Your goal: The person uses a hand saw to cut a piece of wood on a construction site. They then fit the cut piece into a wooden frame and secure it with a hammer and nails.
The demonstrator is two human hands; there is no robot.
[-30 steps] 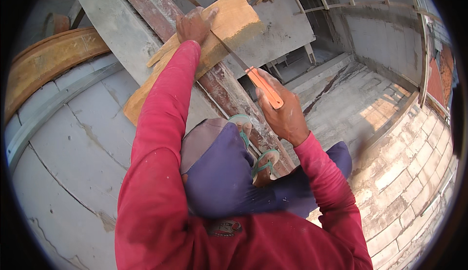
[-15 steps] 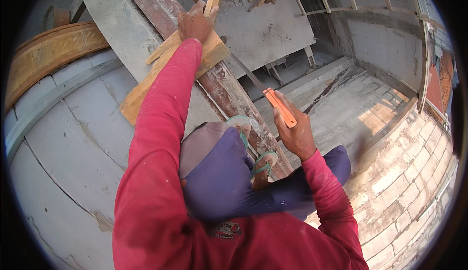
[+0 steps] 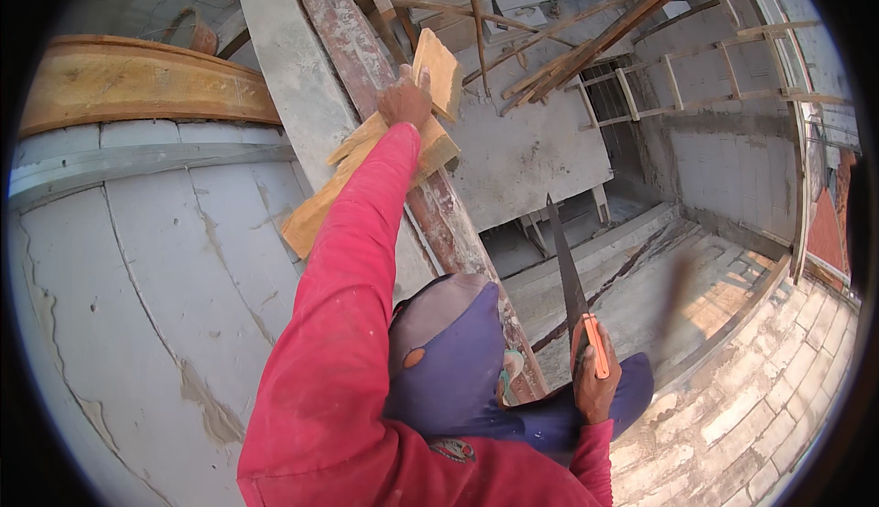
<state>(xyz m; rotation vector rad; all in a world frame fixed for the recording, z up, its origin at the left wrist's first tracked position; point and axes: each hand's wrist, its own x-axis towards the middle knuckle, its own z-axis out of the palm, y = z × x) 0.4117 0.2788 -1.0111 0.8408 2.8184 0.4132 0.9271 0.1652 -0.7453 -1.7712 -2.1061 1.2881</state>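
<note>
My left hand (image 3: 406,102) is closed on a short piece of wood (image 3: 440,75) with a rough end. It rests over a thicker wooden board (image 3: 320,211), partly covered by my sleeve. The boards lie across a long, dusty red-brown beam (image 3: 443,209). On the right, my right hand (image 3: 598,386) is wrapped round the orange handle of a handsaw (image 3: 569,273). The saw's dark blade points away from me, apart from the wood.
Left of the beam lies a grey slab (image 3: 291,58). A curved wooden board (image 3: 146,87) rests on the pale block wall (image 3: 137,260). On the far right, a timber lattice (image 3: 673,81) hangs over a lower level, beside brickwork (image 3: 732,415). Long poles (image 3: 623,26) lie at the back.
The handsaw has come away from the wood, and its blade has swung to point forward. My right hand has drawn back toward me. The short wood piece has turned under my left hand.
</note>
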